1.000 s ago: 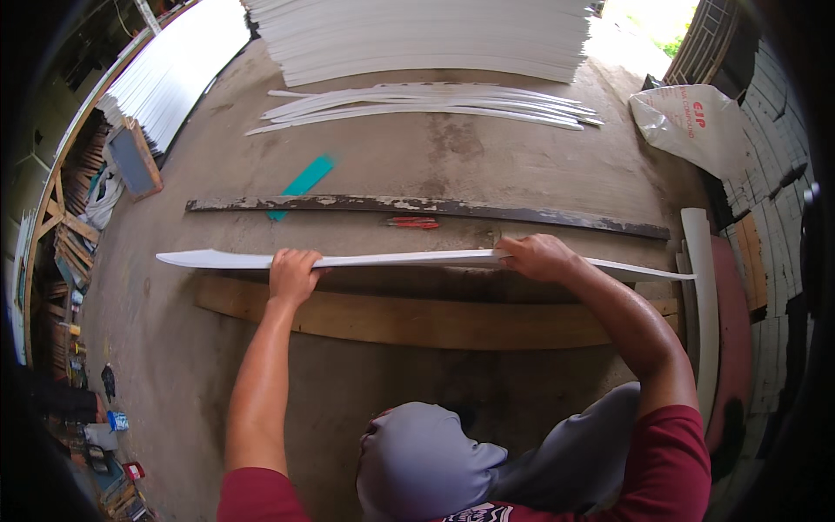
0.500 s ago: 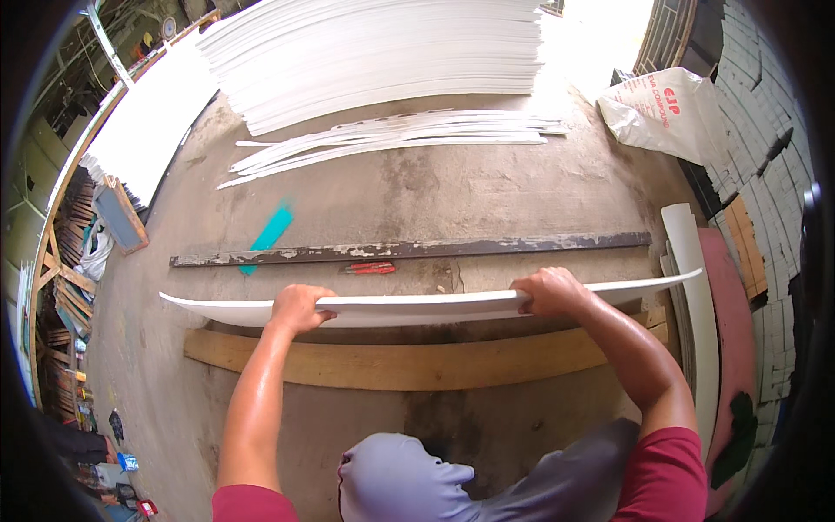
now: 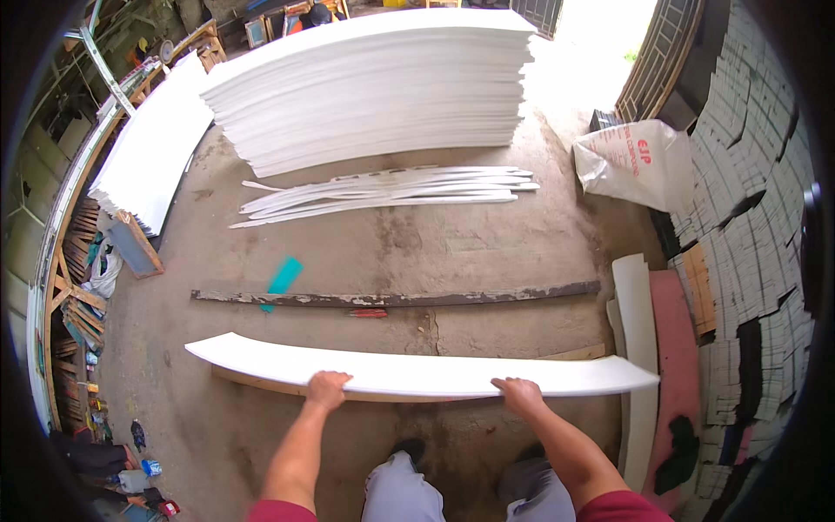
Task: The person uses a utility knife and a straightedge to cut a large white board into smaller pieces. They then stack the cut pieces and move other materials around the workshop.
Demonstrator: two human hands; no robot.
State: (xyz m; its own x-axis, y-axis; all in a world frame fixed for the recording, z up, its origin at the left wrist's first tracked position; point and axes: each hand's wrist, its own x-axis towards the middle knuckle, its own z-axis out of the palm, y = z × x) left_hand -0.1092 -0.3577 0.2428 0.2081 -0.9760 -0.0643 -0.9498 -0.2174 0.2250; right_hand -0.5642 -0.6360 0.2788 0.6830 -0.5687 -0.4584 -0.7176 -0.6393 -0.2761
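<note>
A long white sheet [image 3: 426,367], foam-like and slightly bowed, stretches across in front of me. My left hand [image 3: 327,390] is closed on its near edge left of the middle. On the same edge, right of the middle, my right hand [image 3: 521,394] is closed too. Beneath the sheet lies a light brown wooden board [image 3: 572,353], mostly covered. Beyond the sheet, a dark, worn straight bar [image 3: 470,298] rests across the concrete floor. A small red tool [image 3: 369,313] lies against its near side, and a teal strip [image 3: 284,276] passes under its left part.
A tall stack of white sheets [image 3: 374,104] stands at the back, with loose white strips [image 3: 391,193] before it. A white sack [image 3: 633,163] sits at far right. Upright rolled sheets [image 3: 639,348] and a pink sheet [image 3: 674,348] line the right side; another white stack [image 3: 156,143] is far left.
Both hands have brought the white sheet nearer to me and turned it from edge-on to broad side up, now over the wooden board. My view has tilted upward.
</note>
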